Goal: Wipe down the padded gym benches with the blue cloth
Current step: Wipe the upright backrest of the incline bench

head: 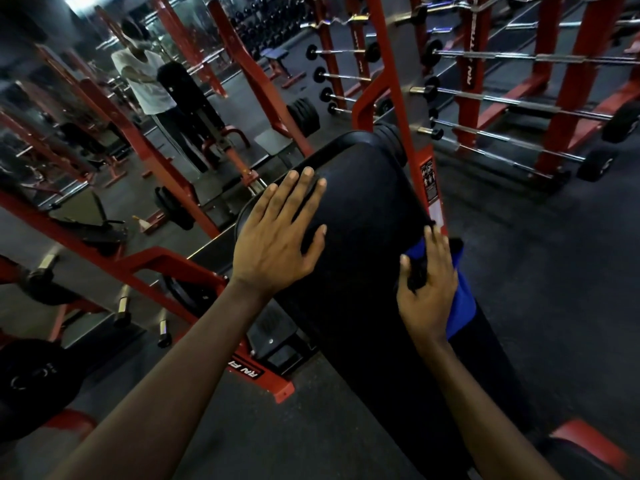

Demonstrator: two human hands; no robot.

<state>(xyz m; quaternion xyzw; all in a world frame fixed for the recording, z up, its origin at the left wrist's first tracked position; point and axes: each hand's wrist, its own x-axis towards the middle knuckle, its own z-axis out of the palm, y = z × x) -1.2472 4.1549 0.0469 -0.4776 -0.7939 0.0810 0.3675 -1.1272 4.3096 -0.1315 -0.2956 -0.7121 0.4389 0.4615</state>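
Bench (360, 216): black pad, tilted, beside red rack (398, 98).
Left hand (273, 244): flat on pad's upper left, fingers straight, grasping nothing.
Cloth (462, 303): blue, draped over pad's right edge.
Right hand (429, 292): spread on cloth, pressing, fingers extended, not clenched.

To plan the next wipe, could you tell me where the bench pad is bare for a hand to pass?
Bare pad runs between the left hand and the right hand, and beyond them. Crowded at the right edge: cloth beside red post.
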